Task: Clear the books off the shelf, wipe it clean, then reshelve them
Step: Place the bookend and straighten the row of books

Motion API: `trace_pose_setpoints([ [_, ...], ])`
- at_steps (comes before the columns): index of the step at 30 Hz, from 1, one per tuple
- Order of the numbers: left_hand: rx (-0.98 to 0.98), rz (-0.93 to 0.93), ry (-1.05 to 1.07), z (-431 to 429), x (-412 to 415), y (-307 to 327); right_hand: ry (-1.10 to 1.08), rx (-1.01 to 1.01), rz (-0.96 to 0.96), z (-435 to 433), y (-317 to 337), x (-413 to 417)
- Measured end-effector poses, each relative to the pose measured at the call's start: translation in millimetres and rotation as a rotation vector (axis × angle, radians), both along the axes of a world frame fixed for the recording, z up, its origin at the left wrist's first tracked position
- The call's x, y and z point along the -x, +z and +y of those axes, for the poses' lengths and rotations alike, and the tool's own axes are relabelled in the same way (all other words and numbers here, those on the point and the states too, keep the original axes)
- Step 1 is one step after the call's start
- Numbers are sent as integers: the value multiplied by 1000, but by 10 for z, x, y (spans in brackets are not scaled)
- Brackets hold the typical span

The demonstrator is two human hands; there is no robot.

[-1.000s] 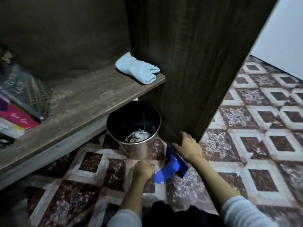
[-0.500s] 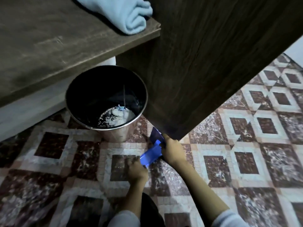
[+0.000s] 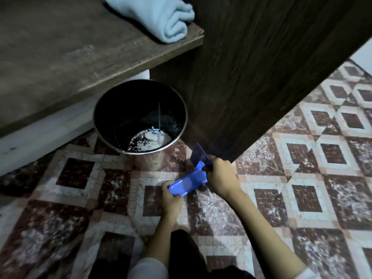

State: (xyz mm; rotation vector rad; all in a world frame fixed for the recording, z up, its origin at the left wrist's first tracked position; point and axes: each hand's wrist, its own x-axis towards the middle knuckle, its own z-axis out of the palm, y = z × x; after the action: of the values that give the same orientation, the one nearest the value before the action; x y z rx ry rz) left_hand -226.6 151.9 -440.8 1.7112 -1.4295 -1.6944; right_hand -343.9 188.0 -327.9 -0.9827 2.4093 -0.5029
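A bare brown wooden shelf (image 3: 66, 57) fills the upper left, with a folded light blue cloth (image 3: 161, 19) lying at its right end. No books are in view. Low over the tiled floor, my left hand (image 3: 171, 200) grips the near end of a blue plastic dustpan (image 3: 187, 184). My right hand (image 3: 221, 176) grips a dark blue flat piece (image 3: 199, 156) standing at the dustpan's far end, close to the foot of the dark cabinet side panel (image 3: 261, 77).
A round metal bin (image 3: 141, 117) with white debris at its bottom stands on the floor under the shelf's right end, just beyond the dustpan. Patterned maroon and white floor tiles (image 3: 302, 178) spread to the right and front. My dark-clothed knee is at the bottom.
The view has tilted down and closer; the books at the left have left the frame. Both hands and the blue dustpan stay low beside the bin, the dustpan now lying flatter.
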Motion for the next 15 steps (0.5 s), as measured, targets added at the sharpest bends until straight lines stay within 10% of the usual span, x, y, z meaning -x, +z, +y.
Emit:
trace_pose_setpoints([
  [8,-297,322,140,-150,-87,861,24,131,106,99,947,-24],
  [15,-156,441,-40,-123,-291,1781,35,246,186,308,1987,-176],
])
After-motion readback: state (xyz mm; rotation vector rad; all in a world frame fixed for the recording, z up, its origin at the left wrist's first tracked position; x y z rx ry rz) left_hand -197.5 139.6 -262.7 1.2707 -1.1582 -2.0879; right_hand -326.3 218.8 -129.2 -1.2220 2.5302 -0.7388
